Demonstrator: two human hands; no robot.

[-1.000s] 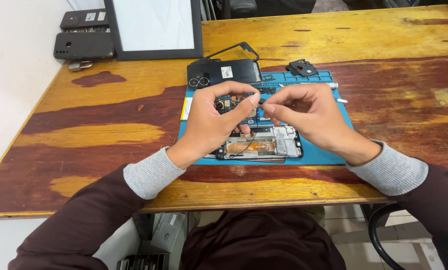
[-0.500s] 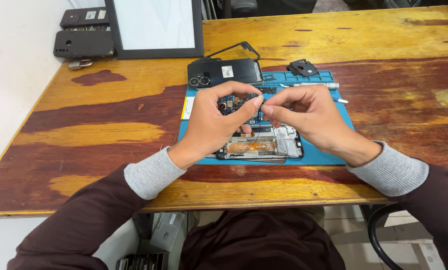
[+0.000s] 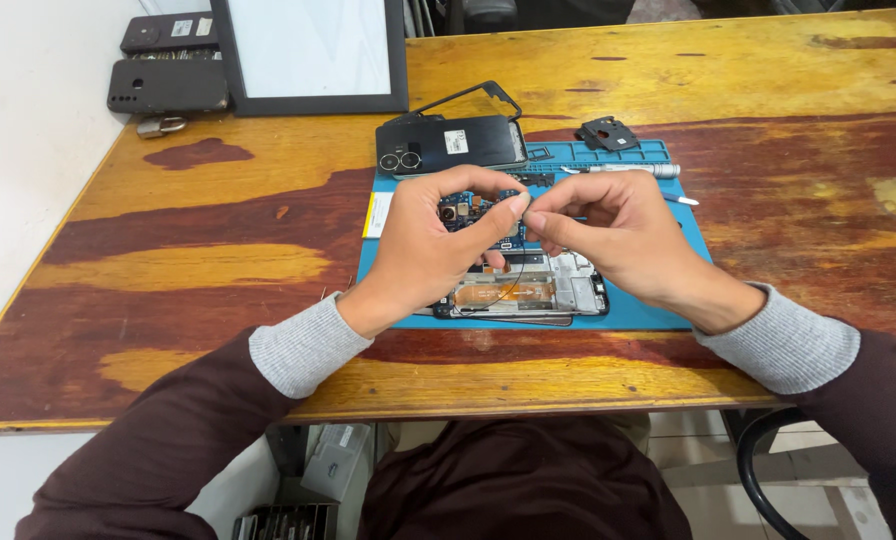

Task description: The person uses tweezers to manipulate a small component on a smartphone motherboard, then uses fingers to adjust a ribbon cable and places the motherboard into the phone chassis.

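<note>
Worn wooden tabletop point(image 3: 218, 270), red-brown w/ yellow patches, white wall off to one side. A blue work mat point(image 3: 658, 300) lay mid-tabletop and everything else sat relative to it.

Progress, judged from how things lay: teardown was well under way. The opened phone point(image 3: 558, 290) lay on the mat w/ its insides exposed, copper-coloured flex and metal shields showing. Its black back cover point(image 3: 448, 145) was already off, resting at the mat's far edge, w/ a thin black frame point(image 3: 473, 95) just behind it. A small black plastic part point(image 3: 606, 133) sat at the mat's far corner, a metal-tipped tool point(image 3: 623, 171) lay along the mat's far strip. Boards still in the chassis, so more was probably left to pull; nothing looked reassembled.

Fingers: left hand point(image 3: 423, 250) and right hand point(image 3: 623, 235) met above the phone, over the mat's middle. Left thumb and forefinger were pinched together, right ones likewise, tips nearly touching each other. A thin dark wire point(image 3: 516, 272) hung from the pinch down to the phone; which hand actually gripped it, can't tell. Other fingers curled loosely, not pressing on anything.

Beyond the mat's far side: a white panel in a black frame point(image 3: 313, 50), plus two dark phone cases point(image 3: 168, 85) near the wall.
</note>
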